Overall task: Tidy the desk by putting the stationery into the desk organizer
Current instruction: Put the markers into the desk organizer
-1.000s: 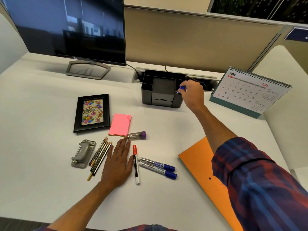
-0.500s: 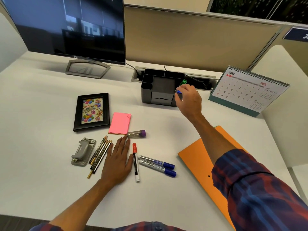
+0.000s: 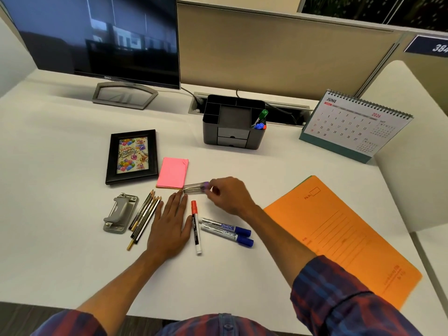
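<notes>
The dark desk organizer (image 3: pixel 234 137) stands at the back of the white desk (image 3: pixel 60 251), with several markers (image 3: pixel 260 121) upright in its right compartment. My right hand (image 3: pixel 228 195) pinches the purple-capped end of a clear tube (image 3: pixel 194 187) lying beside the pink sticky notes (image 3: pixel 172 172). My left hand (image 3: pixel 169 224) rests flat on the desk between a bunch of pencils (image 3: pixel 144 215) and a red-capped marker (image 3: pixel 195 226). Two blue-capped markers (image 3: pixel 226 230) lie to the right of it.
A grey hole punch (image 3: pixel 120 213) lies left of the pencils. A black picture frame (image 3: pixel 132 156) sits behind them. An orange folder (image 3: pixel 339 236) covers the right side. A desk calendar (image 3: pixel 351 127) stands at back right, a monitor (image 3: pixel 97 35) at back left.
My right hand let go of the blue marker at the organizer, drew back toward me and took hold of the clear tube. My left hand stayed flat on the desk.
</notes>
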